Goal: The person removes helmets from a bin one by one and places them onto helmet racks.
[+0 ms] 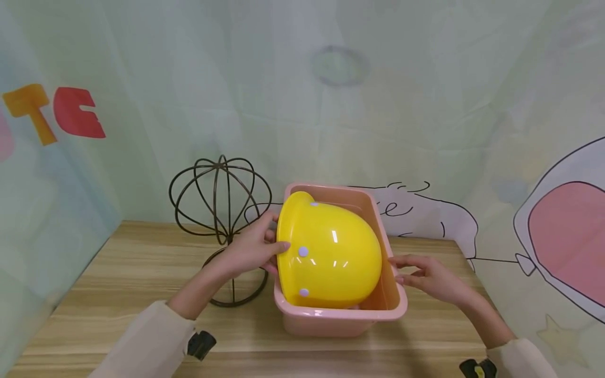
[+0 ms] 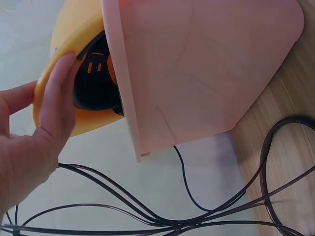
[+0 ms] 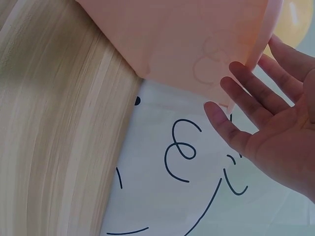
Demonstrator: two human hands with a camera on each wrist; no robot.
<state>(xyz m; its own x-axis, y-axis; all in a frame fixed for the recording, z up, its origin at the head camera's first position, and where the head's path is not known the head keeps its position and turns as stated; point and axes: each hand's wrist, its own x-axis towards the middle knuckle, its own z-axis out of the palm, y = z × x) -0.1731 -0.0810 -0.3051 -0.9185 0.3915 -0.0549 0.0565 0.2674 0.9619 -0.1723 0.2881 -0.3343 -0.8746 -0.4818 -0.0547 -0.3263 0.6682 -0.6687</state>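
Note:
A glossy yellow hard hat (image 1: pixel 335 252) with pale round studs lies on its side in the pink plastic bin (image 1: pixel 340 315), its brim to the left. My left hand (image 1: pixel 252 244) pinches the brim, thumb outside and fingers inside the edge. In the left wrist view a black inner harness (image 2: pixel 96 81) shows within the hat. My right hand (image 1: pixel 432 275) is at the bin's right rim, fingertips at the edge. Its fingers (image 3: pixel 251 88) look loosely extended along the outer wall in the right wrist view.
A dark wire stand (image 1: pixel 222 194) with a balloon-shaped cage and a ring base stands left of the bin, close behind my left hand. The wooden table (image 1: pixel 156 262) meets a printed cloth backdrop (image 1: pixel 402 105) at the back.

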